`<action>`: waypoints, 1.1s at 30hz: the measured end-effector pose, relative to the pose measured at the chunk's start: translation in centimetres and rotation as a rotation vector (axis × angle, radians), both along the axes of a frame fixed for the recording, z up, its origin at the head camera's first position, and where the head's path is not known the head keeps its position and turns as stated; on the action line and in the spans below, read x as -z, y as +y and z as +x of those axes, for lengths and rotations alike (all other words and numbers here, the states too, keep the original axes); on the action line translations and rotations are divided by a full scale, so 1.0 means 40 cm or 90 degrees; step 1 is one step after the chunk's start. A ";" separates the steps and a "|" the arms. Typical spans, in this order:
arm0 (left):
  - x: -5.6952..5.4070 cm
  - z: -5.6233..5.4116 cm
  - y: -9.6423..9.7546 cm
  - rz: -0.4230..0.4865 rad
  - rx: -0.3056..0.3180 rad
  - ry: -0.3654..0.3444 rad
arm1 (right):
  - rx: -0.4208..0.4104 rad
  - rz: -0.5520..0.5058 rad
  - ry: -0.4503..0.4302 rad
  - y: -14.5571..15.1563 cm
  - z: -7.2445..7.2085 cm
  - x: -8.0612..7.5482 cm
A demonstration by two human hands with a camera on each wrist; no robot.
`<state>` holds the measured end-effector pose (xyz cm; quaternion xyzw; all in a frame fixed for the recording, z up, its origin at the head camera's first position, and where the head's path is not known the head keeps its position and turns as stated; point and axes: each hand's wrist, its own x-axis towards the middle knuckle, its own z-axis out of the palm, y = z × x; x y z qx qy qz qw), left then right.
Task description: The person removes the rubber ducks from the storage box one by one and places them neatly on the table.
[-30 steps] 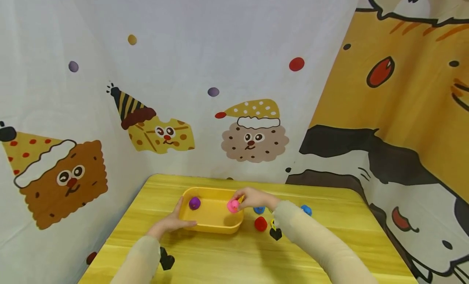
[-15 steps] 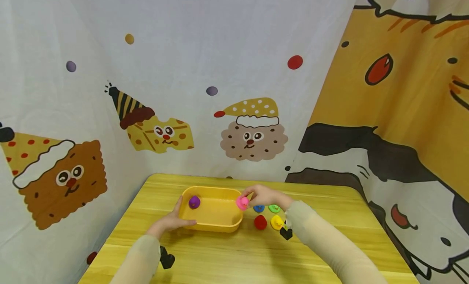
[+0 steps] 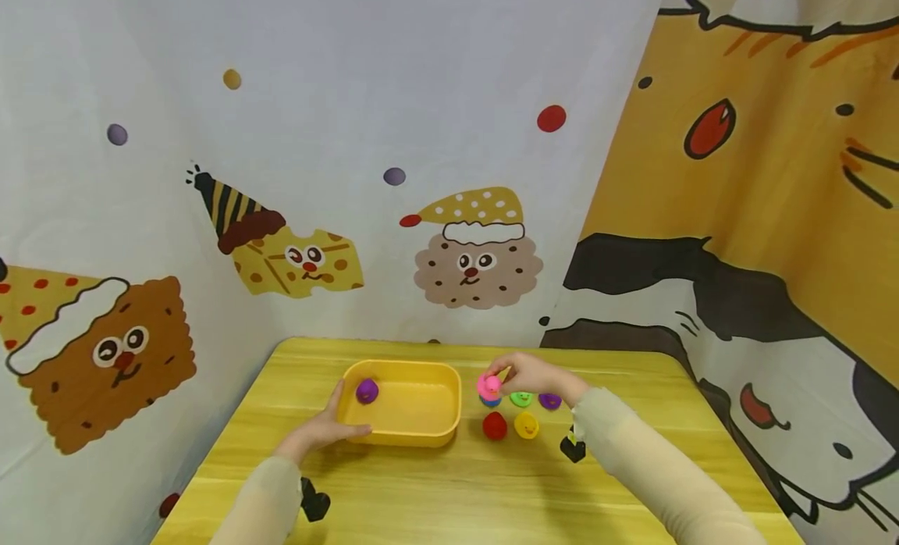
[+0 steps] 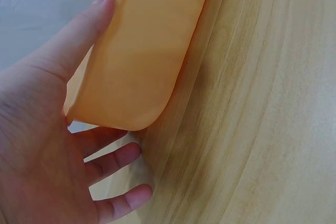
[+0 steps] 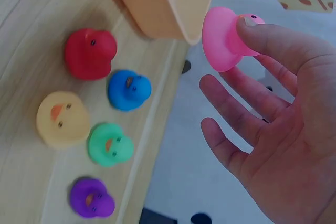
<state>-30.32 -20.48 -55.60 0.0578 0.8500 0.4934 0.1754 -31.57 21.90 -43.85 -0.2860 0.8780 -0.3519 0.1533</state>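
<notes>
My right hand (image 3: 527, 372) pinches a pink rubber duck (image 5: 220, 40) between thumb and fingers, held up off the table. In the head view it hangs just right of a yellow tub (image 3: 414, 438), partly covering the blue duck (image 5: 129, 89). My left hand (image 3: 316, 433) rests spread around the tub's near left corner. Its thumb lies along the near side, and the ring and little fingers stand off the wall in the left wrist view. Inside the tub, a purple duck (image 3: 367, 390) sits at the far left.
Right of the tub stand a red duck (image 3: 495, 426), a yellow duck (image 3: 527, 425), a green duck (image 3: 521, 399) and another purple duck (image 3: 551, 401). They stand on a wood-grain table (image 3: 449, 498). A cartoon-printed cloth (image 3: 337, 123) hangs behind.
The pink duck has moved right with my right hand, from over the tub's right end to above the blue duck. My left hand stays at the tub. The head view has shifted slightly.
</notes>
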 end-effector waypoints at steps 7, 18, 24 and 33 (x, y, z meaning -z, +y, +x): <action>-0.041 0.035 0.009 -0.018 0.015 0.018 | 0.026 -0.010 0.003 0.065 0.024 0.001; -0.040 0.031 0.011 -0.023 0.014 0.004 | 0.071 -0.044 -0.036 0.172 0.047 0.047; -0.013 0.009 0.005 -0.011 0.007 -0.013 | 0.089 -0.038 0.001 0.223 0.067 0.086; -0.051 0.034 0.018 -0.015 0.026 0.013 | 0.116 -0.011 0.016 0.273 0.084 0.141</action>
